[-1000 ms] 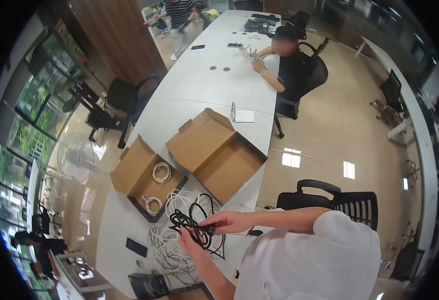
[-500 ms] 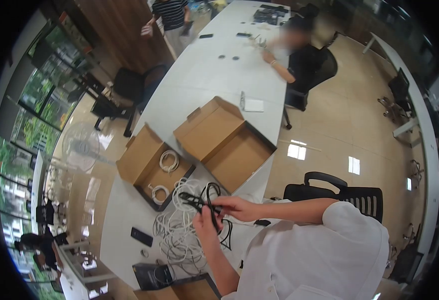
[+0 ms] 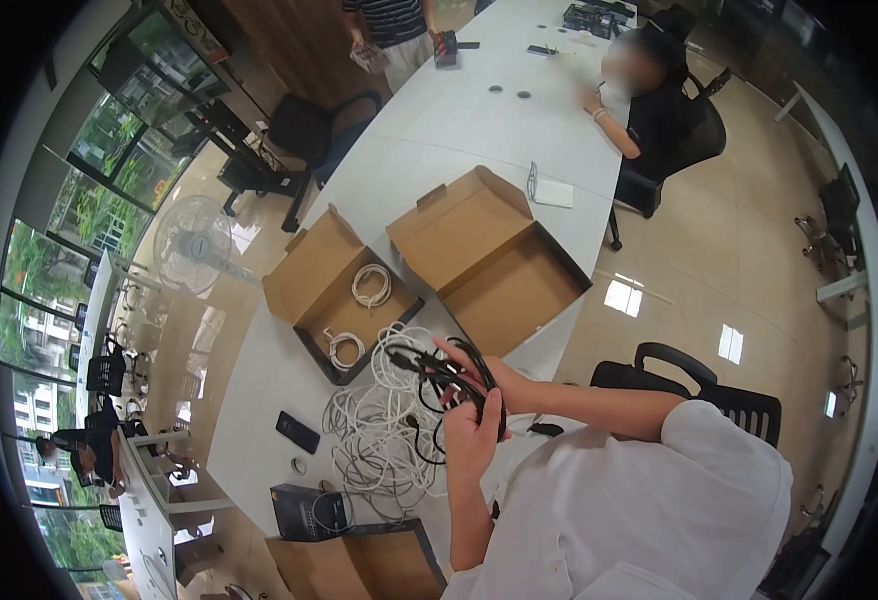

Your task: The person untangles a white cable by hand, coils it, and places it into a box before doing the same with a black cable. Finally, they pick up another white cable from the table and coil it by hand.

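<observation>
A bundle of black cable (image 3: 414, 358) is held between my two hands over the table. My left hand (image 3: 472, 432) grips its lower part, thumb up. My right hand (image 3: 499, 378) is wrapped round the loops from the right side. A large tangle of white and grey cables (image 3: 369, 450) lies on the table just left of and below my hands. An open cardboard box (image 3: 309, 325) beyond it holds two coiled white cables (image 3: 371, 286). Beside that box is a larger open cardboard box (image 3: 509, 290) with nothing visible inside.
A phone (image 3: 298, 431), a black box (image 3: 309, 512) and another cardboard box (image 3: 404, 560) are on the table (image 3: 244, 440). One person (image 3: 649, 110) sits at the far right side; another (image 3: 394, 35) stands at the far left. A black chair (image 3: 694, 380) is at the right.
The view has shifted, so the table items appear displaced. My right hand has closed further round the black cable loops. The standing person now holds a dark red object.
</observation>
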The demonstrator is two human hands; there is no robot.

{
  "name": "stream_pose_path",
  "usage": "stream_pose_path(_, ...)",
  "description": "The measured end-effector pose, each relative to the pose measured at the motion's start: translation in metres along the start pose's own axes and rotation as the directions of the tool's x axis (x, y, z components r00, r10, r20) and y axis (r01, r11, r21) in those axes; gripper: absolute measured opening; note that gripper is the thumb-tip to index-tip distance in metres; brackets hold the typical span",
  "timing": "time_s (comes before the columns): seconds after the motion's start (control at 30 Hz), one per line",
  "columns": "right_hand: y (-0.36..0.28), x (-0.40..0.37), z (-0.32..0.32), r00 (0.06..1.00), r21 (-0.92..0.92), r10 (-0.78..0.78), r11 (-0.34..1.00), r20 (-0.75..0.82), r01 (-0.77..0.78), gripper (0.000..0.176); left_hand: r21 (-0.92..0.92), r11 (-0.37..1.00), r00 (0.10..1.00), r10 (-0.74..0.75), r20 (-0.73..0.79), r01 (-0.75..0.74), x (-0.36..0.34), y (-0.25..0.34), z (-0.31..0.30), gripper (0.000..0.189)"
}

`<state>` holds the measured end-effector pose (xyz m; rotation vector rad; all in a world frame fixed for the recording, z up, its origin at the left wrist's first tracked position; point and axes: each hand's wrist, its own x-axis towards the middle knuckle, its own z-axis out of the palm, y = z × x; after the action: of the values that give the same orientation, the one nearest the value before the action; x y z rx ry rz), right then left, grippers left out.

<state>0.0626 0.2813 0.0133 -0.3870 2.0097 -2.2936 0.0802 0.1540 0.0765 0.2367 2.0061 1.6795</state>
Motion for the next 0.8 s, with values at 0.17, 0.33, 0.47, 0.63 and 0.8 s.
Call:
stream_pose_path(0.17,-0.003,0.006,0.002,0.987,-0.246,0.055,0.965,-0.149,-0.091,0.076,0.176,0.984,0.995,-0.045,0.089,0.029,0.001,-0.001,0.009,0.040)
stream_pose_path(0.33,-0.006,0.000,-0.009,0.972,-0.548,-0.045,0.831,-0.230,-0.091,0.064,0.127,0.992,0.994,0.014,0.104,-0.027,0.002,0.006,0.022,0.040)
stream_pose_path(0.47,-0.006,0.003,-0.013,0.959,-0.522,0.058,0.829,-0.276,-0.200,0.053,0.075,0.997,0.992,0.022,0.123,-0.032,0.007,0.001,0.023,0.039)
stream_pose_path(0.63,-0.005,-0.007,-0.017,0.973,-0.291,0.067,0.948,-0.222,-0.131,0.058,-0.100,0.992,0.965,-0.046,0.258,0.074,0.020,-0.016,0.011,0.036)
stream_pose_path(0.8,0.002,-0.015,-0.012,0.999,-0.147,0.045,0.988,-0.019,-0.047,0.064,-0.185,0.975,0.905,-0.036,0.423,0.126,0.024,-0.022,-0.006,0.037)
